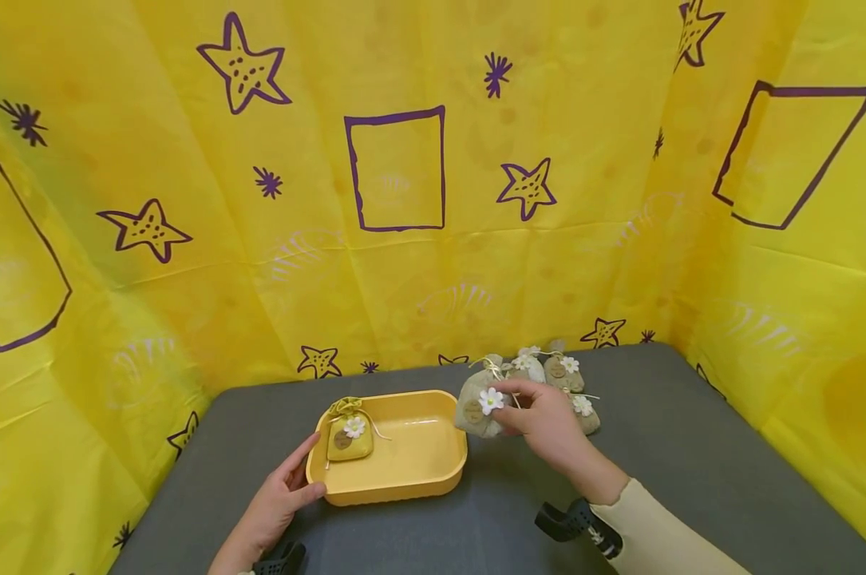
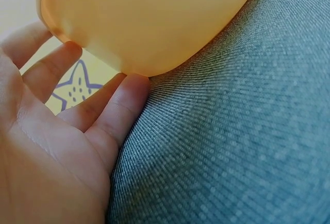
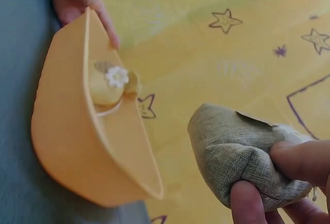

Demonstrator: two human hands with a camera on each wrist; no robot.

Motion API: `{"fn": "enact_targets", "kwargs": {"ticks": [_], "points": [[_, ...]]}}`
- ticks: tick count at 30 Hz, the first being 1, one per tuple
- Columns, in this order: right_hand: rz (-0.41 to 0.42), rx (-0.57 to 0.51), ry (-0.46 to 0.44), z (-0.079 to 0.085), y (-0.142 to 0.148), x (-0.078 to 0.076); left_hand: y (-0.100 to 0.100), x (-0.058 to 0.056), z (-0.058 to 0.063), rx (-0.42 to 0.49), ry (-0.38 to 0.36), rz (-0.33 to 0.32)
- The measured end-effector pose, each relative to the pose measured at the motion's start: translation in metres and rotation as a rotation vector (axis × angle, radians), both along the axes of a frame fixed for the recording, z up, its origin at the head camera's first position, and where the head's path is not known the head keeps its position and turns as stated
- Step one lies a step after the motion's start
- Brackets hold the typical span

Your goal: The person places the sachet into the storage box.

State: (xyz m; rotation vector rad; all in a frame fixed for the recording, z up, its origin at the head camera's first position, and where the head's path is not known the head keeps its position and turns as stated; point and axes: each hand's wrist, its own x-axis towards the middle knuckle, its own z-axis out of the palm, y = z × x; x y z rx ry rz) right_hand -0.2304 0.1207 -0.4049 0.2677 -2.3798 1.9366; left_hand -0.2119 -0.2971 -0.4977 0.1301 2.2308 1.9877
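My right hand [image 1: 547,419] pinches a grey-beige linen drawstring pouch [image 3: 232,152] between thumb and fingers. A white flower and a round tan tag decorate this pouch, which is raised beside the right end of a yellow tray [image 1: 397,495]. With its thumb at the near corner and fingers along the outer wall, my left hand [image 1: 278,491] holds the tray's left end. Inside the tray at the left lies a mustard-yellow pouch [image 1: 349,447], also with a white flower and tag. The left wrist view shows fingertips [image 2: 136,82] against the tray's wall.
Several more flowered pouches [image 1: 565,374] lie at the back right, partly hidden behind my right hand and its pouch. A dark grey cloth [image 1: 504,527] covers the table. Yellow fabric [image 1: 404,319] with starfish drawings hangs behind and along both sides.
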Motion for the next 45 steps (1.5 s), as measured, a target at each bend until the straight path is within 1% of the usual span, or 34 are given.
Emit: {"fn": "enact_targets", "kwargs": {"ticks": [4, 8, 12, 17, 21, 25, 31, 37, 45], "points": [[0.037, -0.019, -0.007, 0.005, -0.017, -0.009, 0.0, -0.001, 0.0, -0.005, -0.004, 0.002], [0.073, -0.089, -0.013, 0.006, -0.035, -0.022, -0.001, -0.001, 0.001, -0.014, -0.013, 0.011], [0.131, -0.171, -0.04, 0.003, -0.053, -0.035, -0.002, -0.001, 0.001, -0.021, -0.021, 0.017], [0.191, -0.188, -0.121, -0.003, -0.077, -0.044, -0.003, 0.0, -0.001, -0.012, -0.016, 0.013], [0.203, -0.2, -0.206, -0.01, -0.098, -0.05, -0.003, 0.0, -0.001, -0.009, -0.014, 0.016], [0.185, -0.179, -0.24, -0.022, -0.117, -0.056, -0.004, 0.001, -0.001, -0.003, -0.013, 0.009], [0.166, -0.093, -0.241, -0.032, -0.135, -0.06, -0.004, 0.001, -0.001, 0.006, -0.008, 0.005], [0.148, -0.011, -0.238, -0.039, -0.145, -0.063, -0.003, 0.001, 0.001, -0.002, -0.01, 0.002], [0.119, 0.026, -0.264, -0.046, -0.148, -0.064, -0.002, 0.0, 0.003, 0.011, -0.023, -0.008]]}}
